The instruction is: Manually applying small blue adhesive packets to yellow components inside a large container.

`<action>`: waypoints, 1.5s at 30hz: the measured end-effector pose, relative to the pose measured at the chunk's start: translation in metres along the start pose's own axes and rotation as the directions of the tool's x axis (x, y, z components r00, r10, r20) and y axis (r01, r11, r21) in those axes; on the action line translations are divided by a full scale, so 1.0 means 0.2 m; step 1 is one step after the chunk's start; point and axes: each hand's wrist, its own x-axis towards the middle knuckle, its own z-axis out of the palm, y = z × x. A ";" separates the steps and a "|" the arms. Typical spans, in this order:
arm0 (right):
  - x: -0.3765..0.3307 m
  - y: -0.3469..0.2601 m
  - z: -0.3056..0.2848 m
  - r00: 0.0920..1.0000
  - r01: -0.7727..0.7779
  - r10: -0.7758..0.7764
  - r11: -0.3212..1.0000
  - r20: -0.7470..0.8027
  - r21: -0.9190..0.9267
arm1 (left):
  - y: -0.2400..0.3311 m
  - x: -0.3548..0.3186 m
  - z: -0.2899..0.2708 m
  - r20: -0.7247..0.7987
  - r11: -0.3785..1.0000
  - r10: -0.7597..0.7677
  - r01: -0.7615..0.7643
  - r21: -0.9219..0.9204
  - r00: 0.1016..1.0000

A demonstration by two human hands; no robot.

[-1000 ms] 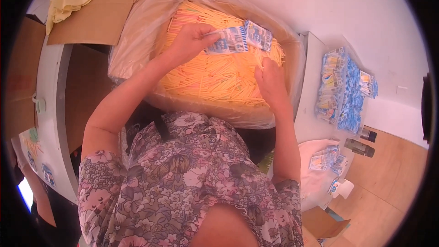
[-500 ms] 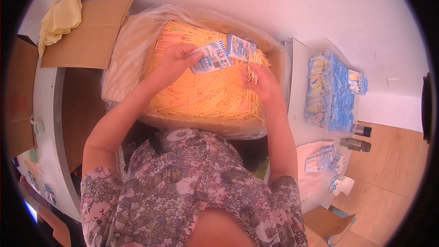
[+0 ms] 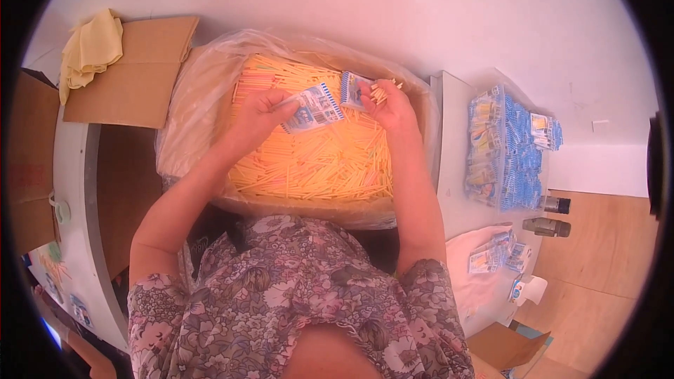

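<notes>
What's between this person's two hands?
In the head view, a blue-and-white packet pinched by the left hand, then a second packet partly hidden by the right hand, with loose yellow sticks beneath.

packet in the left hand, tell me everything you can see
The packet is flat, roughly rectangular, seemingly thin film, printed blue and white, with a striped edge at its right end. The left hand pinches its left end, holding it slanted over the sticks; whether it touches them is unclear.
</notes>
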 end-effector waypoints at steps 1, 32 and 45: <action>-0.04 0.01 0.03 0.999 -0.003 0.004 0.999 -0.039 0.044 | 0.01 -0.01 -0.01 -0.004 1.000 0.005 -0.005 0.000 1.000; -0.58 0.17 -0.32 0.791 0.326 -0.409 -0.346 0.454 -0.880 | 0.10 -0.04 0.19 0.594 0.474 0.174 -0.595 0.649 0.786; -0.51 0.25 -0.23 0.634 0.581 0.063 -0.696 0.770 -0.422 | 0.07 -0.22 0.00 -0.028 0.962 -0.020 0.027 0.272 0.999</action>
